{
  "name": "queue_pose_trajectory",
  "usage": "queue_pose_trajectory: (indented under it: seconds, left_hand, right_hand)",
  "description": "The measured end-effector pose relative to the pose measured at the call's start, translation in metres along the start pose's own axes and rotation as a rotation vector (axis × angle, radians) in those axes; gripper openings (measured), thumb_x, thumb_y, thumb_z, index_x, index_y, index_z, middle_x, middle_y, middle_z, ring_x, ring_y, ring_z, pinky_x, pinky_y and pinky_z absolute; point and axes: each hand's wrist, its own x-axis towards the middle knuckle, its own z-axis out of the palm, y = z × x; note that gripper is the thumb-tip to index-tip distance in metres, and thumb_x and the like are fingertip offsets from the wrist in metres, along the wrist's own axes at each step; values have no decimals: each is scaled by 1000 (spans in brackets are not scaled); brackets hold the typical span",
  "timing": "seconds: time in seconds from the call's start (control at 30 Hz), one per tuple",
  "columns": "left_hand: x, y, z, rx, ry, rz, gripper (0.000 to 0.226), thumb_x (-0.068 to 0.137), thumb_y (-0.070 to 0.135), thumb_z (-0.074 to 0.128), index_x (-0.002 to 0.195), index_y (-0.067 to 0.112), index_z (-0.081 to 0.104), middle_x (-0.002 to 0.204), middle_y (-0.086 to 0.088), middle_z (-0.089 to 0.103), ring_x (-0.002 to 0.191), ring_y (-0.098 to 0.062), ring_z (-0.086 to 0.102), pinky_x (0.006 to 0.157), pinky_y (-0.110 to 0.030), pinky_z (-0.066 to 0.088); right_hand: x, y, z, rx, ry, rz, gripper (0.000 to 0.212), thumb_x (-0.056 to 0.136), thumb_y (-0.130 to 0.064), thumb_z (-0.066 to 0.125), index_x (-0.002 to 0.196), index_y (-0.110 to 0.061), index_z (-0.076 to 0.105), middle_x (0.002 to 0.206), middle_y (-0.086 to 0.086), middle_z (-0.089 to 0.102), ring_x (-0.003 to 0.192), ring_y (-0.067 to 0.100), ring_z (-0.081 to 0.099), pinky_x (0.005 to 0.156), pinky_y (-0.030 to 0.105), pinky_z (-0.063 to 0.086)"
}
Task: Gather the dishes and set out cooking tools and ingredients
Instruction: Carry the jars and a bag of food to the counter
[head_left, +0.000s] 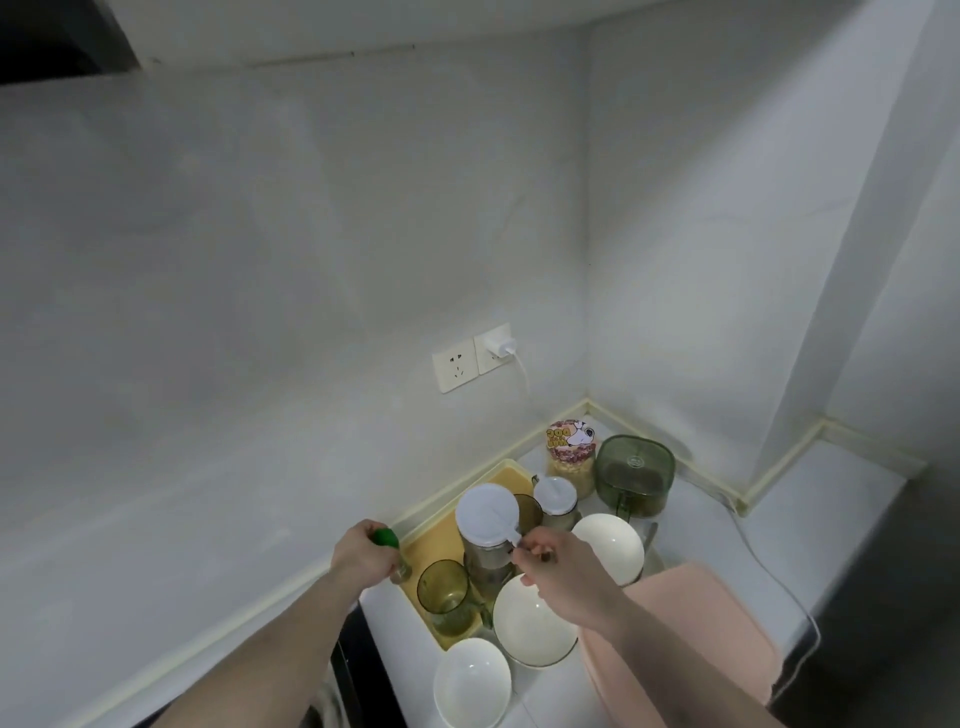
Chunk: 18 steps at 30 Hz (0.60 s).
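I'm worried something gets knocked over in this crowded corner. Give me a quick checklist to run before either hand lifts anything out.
1. Left hand grip on the green-capped bottle: fingers curled round it, ok.
2. Right hand grip at the tab of the white lid on the tall jar: pinching there, but whether it holds the tab cannot tell.
3. Lid seated on the jar: cannot tell.
4. Room around the jar: green glass cup and white bowl crowd close, not ok.
5. Bowl under the right wrist: directly below, may be bumped, not ok.
6. Yellow tray lying flat on the counter: ok.
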Motion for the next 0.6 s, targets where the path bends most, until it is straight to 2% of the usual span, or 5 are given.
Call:
queue_pose_trajectory:
  seconds: [0.1,0.27,0.43,0.6]
  left_hand:
    - [10,0,10,-21,-25,-29,46,58,4,79,100,18,66,95,-10,70,88,-29,71,76,-42,64]
    - [18,7,27,-152,-34,-126,45,66,-7,82,105,7,64,97,-17,70,83,-33,74,77,-44,64]
    - [38,7,46,-199,-30,-157,39,76,-8,71,112,4,64,101,-22,67,83,-38,72,73,-48,64]
    - [45,10,59,-129,-47,-165,34,81,-2,69,113,7,64,102,-19,66,87,-36,71,75,-46,64]
  right_hand:
    - [4,0,-8,-41,-19,-6,19,99,-38,56,98,-23,67,90,-8,72,90,11,70,85,32,54]
    - [11,-2,-24,-65,-27,-4,17,98,-36,56,89,-25,66,79,-8,69,86,15,68,83,33,52]
    - [17,-3,-45,-32,6,-1,9,98,-38,58,92,-33,63,80,-14,66,81,8,64,74,20,46]
    - [26,-2,-60,-12,-5,35,18,97,-38,59,79,-42,58,83,-10,70,89,14,70,85,31,52]
